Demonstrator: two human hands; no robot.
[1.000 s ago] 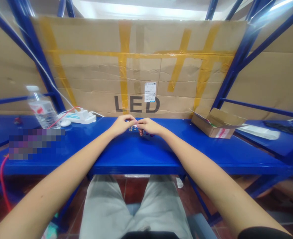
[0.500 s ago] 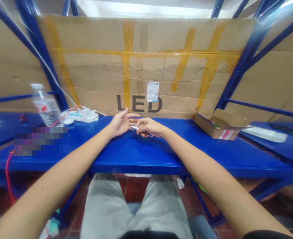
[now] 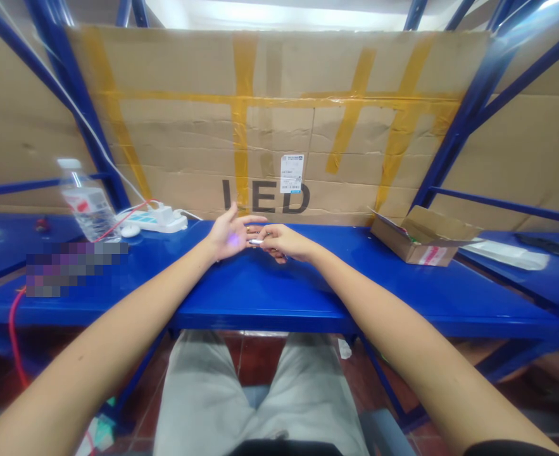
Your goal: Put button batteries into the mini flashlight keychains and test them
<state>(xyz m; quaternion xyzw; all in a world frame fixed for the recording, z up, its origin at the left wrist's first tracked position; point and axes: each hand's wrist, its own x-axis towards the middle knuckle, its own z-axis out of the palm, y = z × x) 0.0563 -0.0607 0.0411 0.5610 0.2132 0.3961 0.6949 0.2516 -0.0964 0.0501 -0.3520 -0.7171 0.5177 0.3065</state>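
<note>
My right hand (image 3: 282,242) is closed round a small silver flashlight (image 3: 256,242), its front end pointing left. A violet spot of light (image 3: 234,240) falls on the palm of my left hand (image 3: 229,235). That left hand is open, palm turned toward the flashlight, thumb up and fingers stretched to the right. Some of its fingertips lie behind my right hand, where small gold-coloured bits show that I cannot make out. Both hands are just above the blue table (image 3: 270,297).
A water bottle (image 3: 89,206), a white power strip (image 3: 153,218) with cables and a blurred-out item stand at the left. An open cardboard box (image 3: 426,237) sits at the right. Behind the table rises a large cardboard sheet (image 3: 188,145) marked LED, between blue posts.
The violet light has appeared on my left palm. The flashlight has turned slightly toward that palm, and the thin loop hanging below my right hand no longer shows clearly.
</note>
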